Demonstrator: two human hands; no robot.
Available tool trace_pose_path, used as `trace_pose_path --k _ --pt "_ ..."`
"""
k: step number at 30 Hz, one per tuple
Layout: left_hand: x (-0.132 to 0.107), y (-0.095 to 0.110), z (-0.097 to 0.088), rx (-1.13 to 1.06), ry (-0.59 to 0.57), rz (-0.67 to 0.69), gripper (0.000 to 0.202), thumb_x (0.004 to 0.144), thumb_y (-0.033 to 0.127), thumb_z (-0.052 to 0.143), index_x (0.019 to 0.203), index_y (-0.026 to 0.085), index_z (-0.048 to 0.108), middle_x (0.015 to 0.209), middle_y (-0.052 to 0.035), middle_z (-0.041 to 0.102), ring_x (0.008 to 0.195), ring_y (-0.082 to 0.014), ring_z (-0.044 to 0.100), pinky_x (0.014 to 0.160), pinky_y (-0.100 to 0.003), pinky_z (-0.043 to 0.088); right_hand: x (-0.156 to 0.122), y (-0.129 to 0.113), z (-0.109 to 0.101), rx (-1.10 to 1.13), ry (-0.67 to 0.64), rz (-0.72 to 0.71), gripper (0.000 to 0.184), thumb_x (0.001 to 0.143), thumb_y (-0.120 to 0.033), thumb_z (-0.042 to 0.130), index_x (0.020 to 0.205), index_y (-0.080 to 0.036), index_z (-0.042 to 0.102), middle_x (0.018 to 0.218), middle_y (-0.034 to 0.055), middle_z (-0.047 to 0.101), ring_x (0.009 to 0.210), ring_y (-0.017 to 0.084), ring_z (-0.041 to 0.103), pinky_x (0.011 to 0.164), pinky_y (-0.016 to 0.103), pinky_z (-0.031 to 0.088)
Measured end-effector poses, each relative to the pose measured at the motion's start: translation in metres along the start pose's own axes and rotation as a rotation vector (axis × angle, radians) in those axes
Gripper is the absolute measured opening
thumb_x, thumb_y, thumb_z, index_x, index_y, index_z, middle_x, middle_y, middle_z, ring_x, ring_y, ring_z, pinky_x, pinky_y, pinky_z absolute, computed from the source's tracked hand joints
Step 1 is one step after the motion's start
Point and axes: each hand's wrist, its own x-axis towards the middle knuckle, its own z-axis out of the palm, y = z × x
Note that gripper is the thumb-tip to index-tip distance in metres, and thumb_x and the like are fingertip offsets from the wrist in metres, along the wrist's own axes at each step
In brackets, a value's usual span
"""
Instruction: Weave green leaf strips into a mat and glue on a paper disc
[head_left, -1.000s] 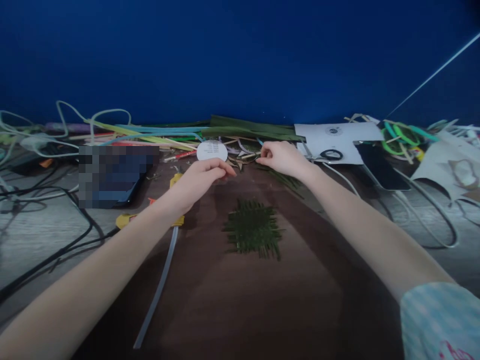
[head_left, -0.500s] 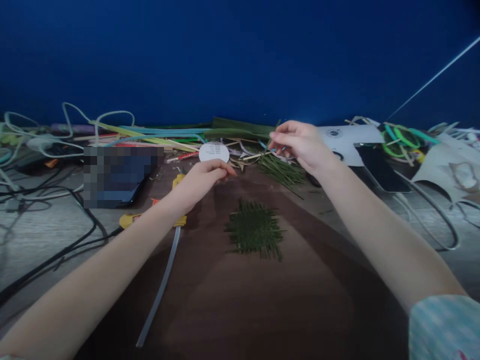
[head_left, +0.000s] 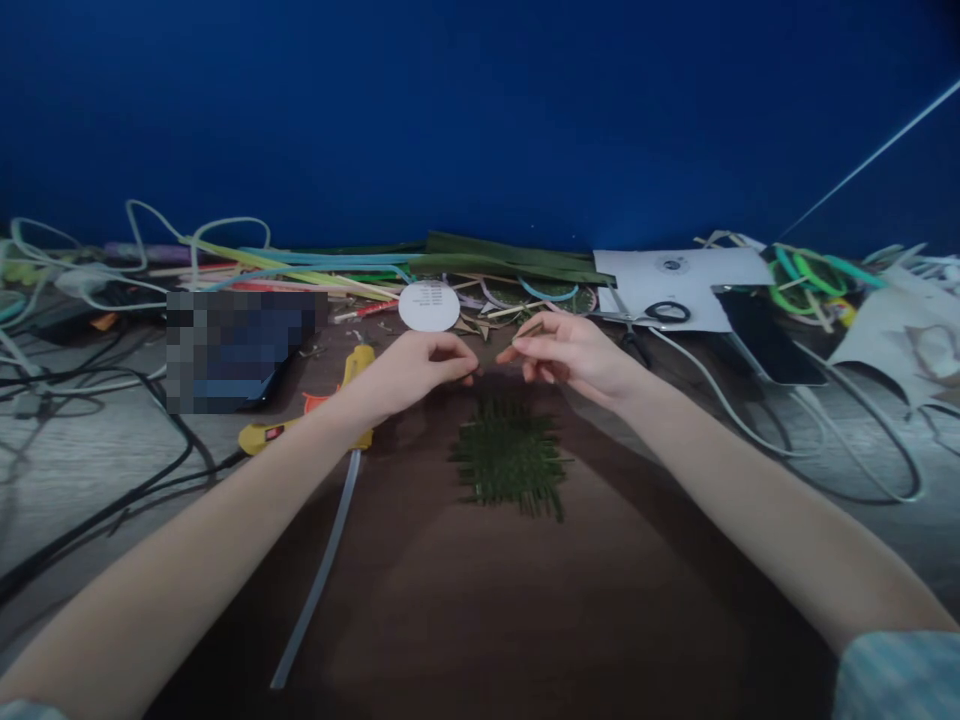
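A woven green mat (head_left: 510, 455) of narrow leaf strips lies flat on the brown board, loose ends sticking out around it. Just beyond its far edge, my right hand (head_left: 574, 355) is closed in a pinch on a thin green leaf strip (head_left: 534, 330), of which only a short piece shows. My left hand (head_left: 424, 372) faces it a little way off, thumb and fingers pressed together. Whatever those fingertips hold, if anything, is too small to make out. Neither hand touches the mat.
A yellow glue gun (head_left: 360, 365) with a clear glue stick lies under my left forearm. Behind are a round white label (head_left: 428, 306), wide green leaves (head_left: 510, 258), scissors (head_left: 637, 318) and white paper (head_left: 697, 270). A phone (head_left: 772, 335) and cables are at right, a dark screen (head_left: 247, 350) at left.
My right hand has come back from the pile of strips, down and left toward my left hand, with a green strip. My left hand has lowered slightly. The mat lies as before.
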Motion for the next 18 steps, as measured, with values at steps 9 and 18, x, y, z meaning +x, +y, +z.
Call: trace_pose_path --k 9,18 --pt "0.001 0.003 -0.006 0.277 -0.118 0.024 0.017 0.077 0.031 0.053 0.075 0.018 0.064 0.069 0.0008 0.066 0.068 -0.0135 0.058 0.068 -0.024 0.041 -0.003 -0.015 -0.012 -0.435 0.032 -0.079 0.024 0.078 -0.038 0.054 0.077 -0.016 0.065 0.082 0.0066 0.069 0.068 0.013 0.058 0.056 0.026 0.039" --pt "-0.001 0.006 0.0 0.364 -0.184 0.046 0.02 0.078 0.031 0.051 0.08 0.019 0.066 0.073 0.0027 0.066 0.067 -0.0117 0.056 0.064 -0.023 0.039 -0.004 -0.015 -0.004 -0.712 -0.283 -0.056 0.018 0.072 -0.032 0.061 0.077 -0.016 0.067 0.067 0.0015 0.066 0.063 0.012 0.056 0.061 0.027 0.041"
